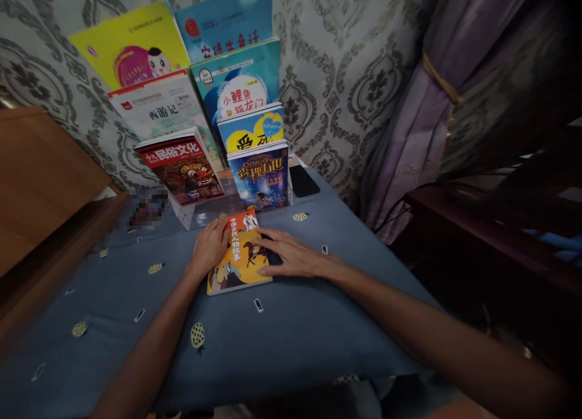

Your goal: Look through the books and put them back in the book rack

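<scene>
A paperback book point(235, 267) with an orange and yellow cover, a horse and rider on it, lies face up on the blue tablecloth. Along its left edge, my left hand point(211, 245) is closed, the fingers together against the book. From the right, my right hand point(291, 254) rests on the cover's edge with fingers stretched out and the thumb apart. Just behind the book stands a clear display rack point(184, 216). At its front it holds a red book point(186, 175) on the left and a blue book point(261, 179) on the right.
Taller books rise behind, among them a yellow one point(131, 40) and a teal one point(245, 82). A black phone point(304, 181) lies right of the rack. Patterned wallpaper, a tied purple curtain point(409, 116) and a brown wooden panel point(45, 170) surround the table.
</scene>
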`<action>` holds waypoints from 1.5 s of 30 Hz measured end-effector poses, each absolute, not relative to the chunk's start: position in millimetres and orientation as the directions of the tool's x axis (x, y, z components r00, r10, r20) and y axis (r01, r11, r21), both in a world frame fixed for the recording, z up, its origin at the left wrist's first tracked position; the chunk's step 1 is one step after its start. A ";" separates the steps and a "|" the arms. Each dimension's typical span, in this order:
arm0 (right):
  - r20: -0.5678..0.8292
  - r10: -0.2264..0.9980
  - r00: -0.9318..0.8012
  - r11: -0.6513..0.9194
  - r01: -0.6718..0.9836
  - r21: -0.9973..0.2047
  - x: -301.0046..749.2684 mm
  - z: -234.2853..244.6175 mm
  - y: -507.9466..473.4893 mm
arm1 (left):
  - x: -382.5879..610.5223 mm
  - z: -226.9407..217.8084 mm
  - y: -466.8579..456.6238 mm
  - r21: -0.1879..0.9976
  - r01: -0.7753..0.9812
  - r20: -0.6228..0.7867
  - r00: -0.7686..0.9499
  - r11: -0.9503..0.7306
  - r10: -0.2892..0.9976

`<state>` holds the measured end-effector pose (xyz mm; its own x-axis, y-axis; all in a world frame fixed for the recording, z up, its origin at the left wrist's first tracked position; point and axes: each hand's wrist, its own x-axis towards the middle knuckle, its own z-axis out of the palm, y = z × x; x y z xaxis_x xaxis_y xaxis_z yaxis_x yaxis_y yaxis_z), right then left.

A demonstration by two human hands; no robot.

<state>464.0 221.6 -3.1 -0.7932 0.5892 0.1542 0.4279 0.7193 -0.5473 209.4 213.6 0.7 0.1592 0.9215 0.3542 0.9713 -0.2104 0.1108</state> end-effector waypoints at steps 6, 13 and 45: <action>0.242 0.593 -0.768 0.752 0.421 -0.508 453.0 -12.9 236.6 | 213.5 -1.2 213.9 0.130 0.980 0.354 0.096 -0.150 0.930; 0.304 0.546 -0.780 0.795 0.369 -0.482 433.3 -16.5 289.7 | 210.1 -0.8 213.2 0.164 0.971 0.357 0.104 -0.172 0.928; 0.300 0.381 -0.875 0.889 0.257 -0.380 463.9 -11.2 177.9 | 209.7 -2.2 209.6 0.241 0.967 0.269 0.020 -0.087 0.963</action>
